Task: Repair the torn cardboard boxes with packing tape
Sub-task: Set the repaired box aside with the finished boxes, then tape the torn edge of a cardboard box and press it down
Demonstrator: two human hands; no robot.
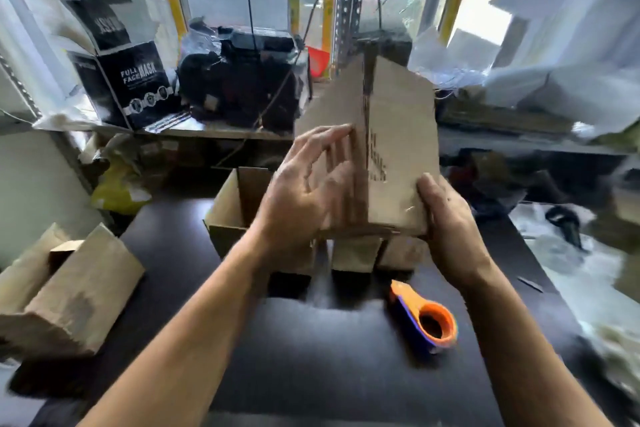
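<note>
Nearest me, two bare forearms reach out over the dark table [311, 357], and just beyond them the orange-and-blue tape dispenser [424, 317] lies on its side, nobody holding it. The left hand [304, 198] lies flat, fingers spread, against the left face of the cardboard box [398, 156] held up in the air, while the right hand [446, 218] grips its lower right corner, thumb on the front. A shiny strip near that corner looks like tape already laid, though blur makes me unsure. Under it stands an open box [228, 215] with its flaps up, and a flattened carton [69, 291] lies off to the left. I'd say the job is partway: one being checked or smoothed, others apparently waiting.
</note>
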